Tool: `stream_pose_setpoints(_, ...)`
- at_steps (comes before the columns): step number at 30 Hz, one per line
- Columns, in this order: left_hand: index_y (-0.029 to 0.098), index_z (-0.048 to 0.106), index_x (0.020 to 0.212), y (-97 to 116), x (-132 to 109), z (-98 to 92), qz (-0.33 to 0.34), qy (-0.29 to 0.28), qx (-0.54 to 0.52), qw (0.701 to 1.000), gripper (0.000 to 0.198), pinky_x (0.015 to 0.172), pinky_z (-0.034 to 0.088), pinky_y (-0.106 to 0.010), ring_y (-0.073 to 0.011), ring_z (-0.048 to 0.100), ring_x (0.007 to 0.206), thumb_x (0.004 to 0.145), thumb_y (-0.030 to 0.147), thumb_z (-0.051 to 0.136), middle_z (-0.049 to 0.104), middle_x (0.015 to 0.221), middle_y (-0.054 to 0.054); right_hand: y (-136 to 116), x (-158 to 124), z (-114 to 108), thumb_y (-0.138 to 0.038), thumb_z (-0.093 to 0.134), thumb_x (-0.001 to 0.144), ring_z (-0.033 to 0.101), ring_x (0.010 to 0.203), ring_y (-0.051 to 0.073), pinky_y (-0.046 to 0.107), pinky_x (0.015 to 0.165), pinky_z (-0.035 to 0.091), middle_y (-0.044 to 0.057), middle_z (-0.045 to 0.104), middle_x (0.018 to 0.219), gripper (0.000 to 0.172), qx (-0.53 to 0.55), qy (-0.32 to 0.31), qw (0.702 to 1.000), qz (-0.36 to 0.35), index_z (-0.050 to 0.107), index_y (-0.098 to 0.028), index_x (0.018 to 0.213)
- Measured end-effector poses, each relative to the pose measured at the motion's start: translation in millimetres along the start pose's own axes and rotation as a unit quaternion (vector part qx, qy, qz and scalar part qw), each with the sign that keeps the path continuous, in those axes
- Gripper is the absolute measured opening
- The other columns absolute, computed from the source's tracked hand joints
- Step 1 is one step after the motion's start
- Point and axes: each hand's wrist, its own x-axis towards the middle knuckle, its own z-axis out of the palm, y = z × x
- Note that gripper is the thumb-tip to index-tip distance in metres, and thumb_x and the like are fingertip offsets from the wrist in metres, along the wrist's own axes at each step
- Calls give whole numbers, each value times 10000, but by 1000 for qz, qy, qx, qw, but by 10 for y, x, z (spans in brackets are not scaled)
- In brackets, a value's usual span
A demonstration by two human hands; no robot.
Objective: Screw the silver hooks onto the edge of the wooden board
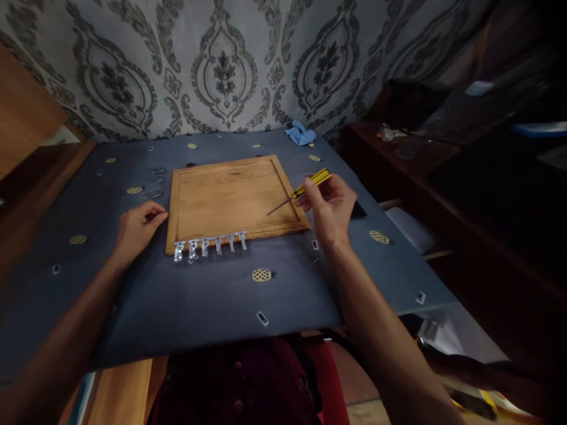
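Note:
A shallow wooden frame with a panel inside point(225, 198) lies on the cloth-covered table. Along its near edge is fixed a metal strip with several hooks point(211, 243), the hooks pointing toward me. My right hand point(330, 206) grips a screwdriver point(316, 180) by its yellow and black handle, above the right side of the frame. The thin shaft slants down to the left over the panel; whether its tip touches the wood I cannot tell. Beside the frame's left edge, my left hand point(139, 230) rests with curled fingers and thumb close together; anything between them is hidden.
The table wears a grey-blue cloth point(212, 307) with pineapple prints. Small metal rings or hooks point(155, 192) lie left of the frame. A crumpled blue cloth point(301, 134) is at the back right. Partly behind my right hand lies a dark flat object point(358, 211). Patterned curtain point(224, 65) hangs behind.

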Motion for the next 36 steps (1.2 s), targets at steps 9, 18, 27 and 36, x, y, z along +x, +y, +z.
stream_pose_setpoints(9,234,672,944,-291,-9,6,-4,29,153,988,240,678,388,-258,-212,626,794,883,398,507,734,881,-25,273,240,-319,-603,678,784,670,604,145,218,452,427,-12,613,738,396,36,99,992,73,537,-243,869)
stream_pose_setpoints(18,237,667,1005,-364,13,22,-20,40,159,986,219,706,417,-257,-206,628,835,876,334,518,724,922,-22,375,149,-172,-452,710,763,702,619,153,219,486,495,-19,658,772,361,12,40,995,91,499,-245,970)
stream_pose_setpoints(27,190,659,1063,-355,-14,8,-2,30,167,985,288,804,464,-279,-203,609,861,885,323,475,701,967,-59,535,222,-332,-347,797,715,581,463,115,194,369,377,-15,643,639,295,-67,-47,983,164,533,-219,743)
stream_pose_setpoints(36,219,612,1136,307,-308,-11,144,143,145,968,294,994,487,-420,-275,620,1057,961,360,422,668,990,-71,571,53,-530,-492,869,657,520,394,81,175,335,319,-23,627,578,418,-91,-112,970,194,613,-185,778)
